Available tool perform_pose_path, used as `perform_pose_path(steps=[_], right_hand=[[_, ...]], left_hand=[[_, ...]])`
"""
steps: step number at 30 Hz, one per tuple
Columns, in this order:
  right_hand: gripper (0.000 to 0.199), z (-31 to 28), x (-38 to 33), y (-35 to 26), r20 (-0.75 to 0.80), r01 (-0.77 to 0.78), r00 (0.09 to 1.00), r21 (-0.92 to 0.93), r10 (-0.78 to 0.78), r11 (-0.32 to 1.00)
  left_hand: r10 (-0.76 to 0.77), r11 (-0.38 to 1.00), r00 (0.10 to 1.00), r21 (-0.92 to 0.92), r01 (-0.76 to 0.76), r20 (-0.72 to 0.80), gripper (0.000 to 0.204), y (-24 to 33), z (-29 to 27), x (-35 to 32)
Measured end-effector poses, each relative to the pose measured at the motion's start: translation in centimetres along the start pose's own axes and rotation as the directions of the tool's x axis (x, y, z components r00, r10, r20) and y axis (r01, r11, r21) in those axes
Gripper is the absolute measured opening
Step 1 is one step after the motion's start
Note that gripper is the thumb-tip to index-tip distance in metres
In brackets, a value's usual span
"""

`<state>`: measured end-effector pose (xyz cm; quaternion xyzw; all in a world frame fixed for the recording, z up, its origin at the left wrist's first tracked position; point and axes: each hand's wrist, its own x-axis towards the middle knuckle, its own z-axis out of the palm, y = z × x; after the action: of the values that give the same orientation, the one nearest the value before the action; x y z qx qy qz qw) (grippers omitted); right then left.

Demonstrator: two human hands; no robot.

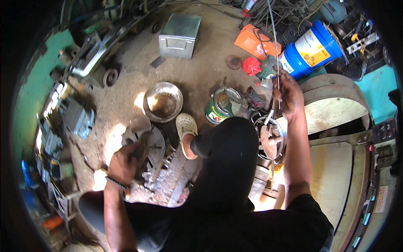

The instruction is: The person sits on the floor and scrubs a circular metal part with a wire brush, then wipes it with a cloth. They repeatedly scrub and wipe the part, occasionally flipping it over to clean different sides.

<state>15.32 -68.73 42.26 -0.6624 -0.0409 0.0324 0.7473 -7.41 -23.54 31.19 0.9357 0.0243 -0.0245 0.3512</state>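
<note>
My right hand point(289, 94) is raised at the right, its fingers closed round a long thin metal rod point(276, 38) that runs up past the top of the picture. Just below it stands a round container point(280, 126) with metal tools and a rusty round part point(268, 140) in it. At the lower left, my left hand point(124, 161) is closed beside a round grey metal disc point(157, 147). A dark shape shows at its fingers, too shadowed to name. Several small metal pieces point(157, 174) lie under the disc, near my beige clog point(186, 126).
Ahead on the floor are a metal basin point(173, 90), a green tin point(218, 111) and a grey metal box point(178, 38). An orange machine point(252, 42) and blue buckets point(321, 38) stand at the far right. A large machine point(331, 176) flanks my right arm; metal parts point(77, 115) lie left.
</note>
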Motion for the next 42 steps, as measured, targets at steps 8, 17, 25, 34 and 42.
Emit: perform_pose_path(steps=[8,17,25,34,42], right_hand=[[0.03,9.4,-0.3,-2.0,0.353,-0.061,0.935,0.28,-0.044,0.958],[0.024,20.8,-2.4,10.5,0.346,-0.286,0.922,0.303,0.175,0.909],[0.046,25.3,-5.8,15.4,0.33,-0.257,0.924,0.156,0.195,0.954],[0.03,27.5,-8.9,16.4,0.456,-0.292,0.859,0.059,0.234,0.955],[0.025,28.8,-10.0,16.7,0.492,-0.096,0.867,0.0,0.084,0.995]], left_hand=[[-0.093,0.994,0.991,0.048,0.097,-0.092,0.058,-1.1,-3.0,-5.9],[-0.106,0.992,0.962,0.034,0.119,-0.253,0.046,-4.6,-4.6,-9.9],[-0.31,0.95,0.936,-0.017,0.312,-0.165,0.049,-3.9,-5.8,-12.9],[-0.245,0.969,0.956,-0.012,0.246,-0.163,0.054,-3.6,-4.7,-13.8],[-0.188,0.982,0.963,-0.026,0.186,-0.195,0.034,-4.6,-3.8,-14.1]])
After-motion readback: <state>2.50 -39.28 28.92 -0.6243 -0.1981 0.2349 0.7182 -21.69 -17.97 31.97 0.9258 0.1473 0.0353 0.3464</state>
